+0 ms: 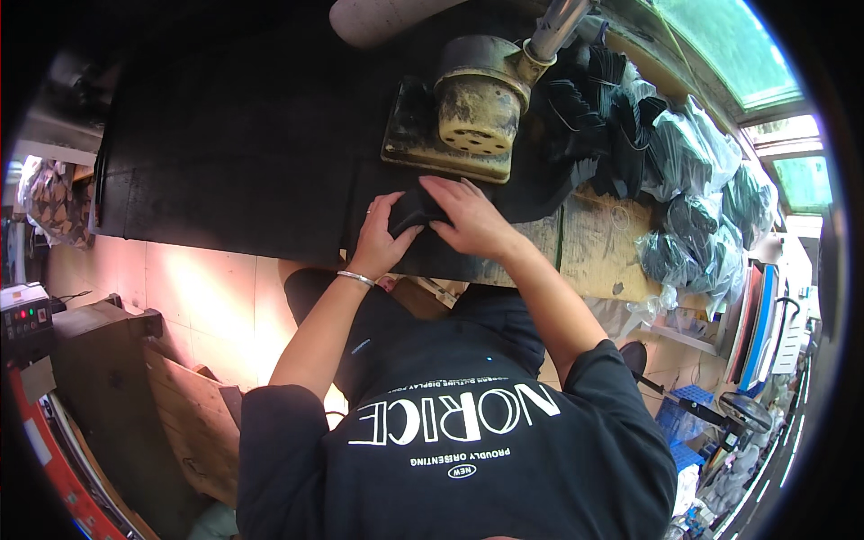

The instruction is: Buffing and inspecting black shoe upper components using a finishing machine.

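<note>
Between my two hands is a small black piece of soft-looking material (414, 209), held at the near edge of the black-covered table (225, 171). My left hand (382, 236) has its fingers and thumb closed round the left side of the piece. On the other side, my right hand (472, 219) grips it with the thumb underneath and the fingers bent over the top. The piece's exact kind cannot be made out. Just beyond my hands stands a dusty yellowish machine head (479, 99), round with holes in its face, on a square base plate (432, 164).
Bundles of black cut pieces (601, 108) lie right of the machine, beside clear plastic bags (688, 162) with dark contents. Bare wood (594, 238) shows on the table's right part. A pale roll (387, 20) lies at the far side. A fan (743, 412) stands lower right, wooden boards (184, 418) lower left.
</note>
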A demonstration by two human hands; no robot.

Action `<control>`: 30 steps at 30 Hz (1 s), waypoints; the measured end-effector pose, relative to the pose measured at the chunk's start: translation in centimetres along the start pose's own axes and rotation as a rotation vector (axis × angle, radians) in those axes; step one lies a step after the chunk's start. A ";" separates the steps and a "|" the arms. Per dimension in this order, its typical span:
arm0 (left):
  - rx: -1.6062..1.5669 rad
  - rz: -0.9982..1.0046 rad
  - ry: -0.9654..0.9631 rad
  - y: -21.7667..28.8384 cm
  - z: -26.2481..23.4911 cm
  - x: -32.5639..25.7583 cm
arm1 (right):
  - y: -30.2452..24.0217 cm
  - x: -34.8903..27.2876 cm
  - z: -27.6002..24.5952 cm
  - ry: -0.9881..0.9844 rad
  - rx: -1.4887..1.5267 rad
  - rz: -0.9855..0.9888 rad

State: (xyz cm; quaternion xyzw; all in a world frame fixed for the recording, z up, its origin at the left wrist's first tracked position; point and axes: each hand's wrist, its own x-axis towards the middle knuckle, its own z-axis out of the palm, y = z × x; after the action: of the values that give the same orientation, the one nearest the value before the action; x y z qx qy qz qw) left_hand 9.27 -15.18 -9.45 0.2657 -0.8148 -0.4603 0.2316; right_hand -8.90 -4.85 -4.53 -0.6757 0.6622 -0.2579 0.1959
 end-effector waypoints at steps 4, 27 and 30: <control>0.140 0.032 0.053 -0.5 0.7 0.4 | -1.5 -0.1 3.1 0.070 -0.262 0.053; -0.349 -0.357 0.063 -0.5 -0.4 0.0 | -2.9 1.2 4.6 0.141 -0.197 0.143; -0.088 -0.329 0.182 -1.4 0.5 -0.5 | -1.8 1.6 5.3 0.065 -0.154 0.137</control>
State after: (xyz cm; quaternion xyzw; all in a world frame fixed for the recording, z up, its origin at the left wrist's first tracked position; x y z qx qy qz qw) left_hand 9.67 -15.12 -10.95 0.4252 -0.7153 -0.5012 0.2374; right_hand -4.29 -6.79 -7.50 -0.6331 0.7308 -0.2140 0.1392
